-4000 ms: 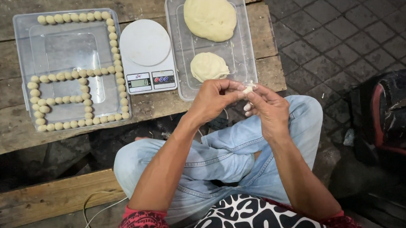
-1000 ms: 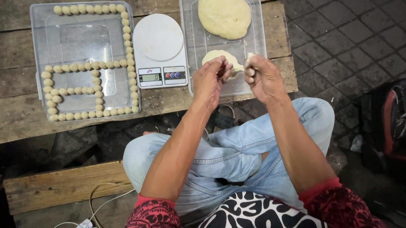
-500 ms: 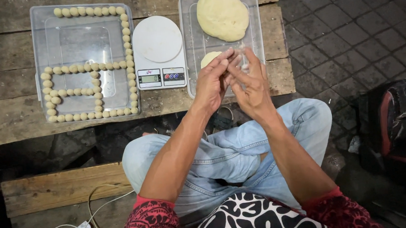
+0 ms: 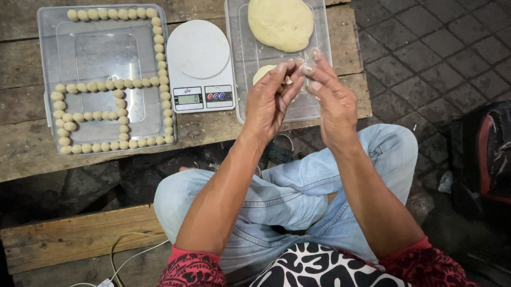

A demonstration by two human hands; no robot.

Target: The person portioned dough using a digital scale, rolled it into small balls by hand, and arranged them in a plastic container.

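One small pinch of dough (image 4: 287, 80) sits between the fingertips of the left hand (image 4: 269, 103) and right hand (image 4: 331, 97), both half-curled and raised over the near end of the right tray (image 4: 239, 56). It looks soft, light and tacky, best held lightly at its sides. A smaller lump (image 4: 261, 74) and a big mound (image 4: 280, 18) lie in that tray; a scale (image 4: 200, 65) and a tray of dough balls (image 4: 160, 60) stand left. Open room lies right, past the table edge (image 4: 362, 78).
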